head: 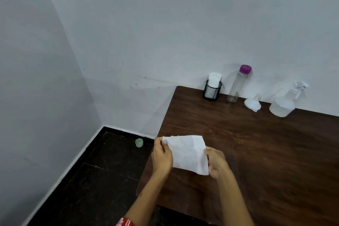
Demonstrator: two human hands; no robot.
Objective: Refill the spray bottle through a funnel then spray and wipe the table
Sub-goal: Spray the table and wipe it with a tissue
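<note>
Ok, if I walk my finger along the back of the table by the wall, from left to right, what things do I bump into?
Black mesh cup with tissues → clear bottle with a purple cap → white funnel → spray bottle.

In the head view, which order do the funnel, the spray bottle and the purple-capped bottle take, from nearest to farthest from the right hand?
Measured from the right hand, which grips the tissue:
1. Funnel, lying at the table's back edge, straight beyond the hand.
2. Purple-capped bottle and spray bottle, one standing left of the funnel, the other right: too close to call.

Funnel (252, 104) left of spray bottle (283, 103)
</note>
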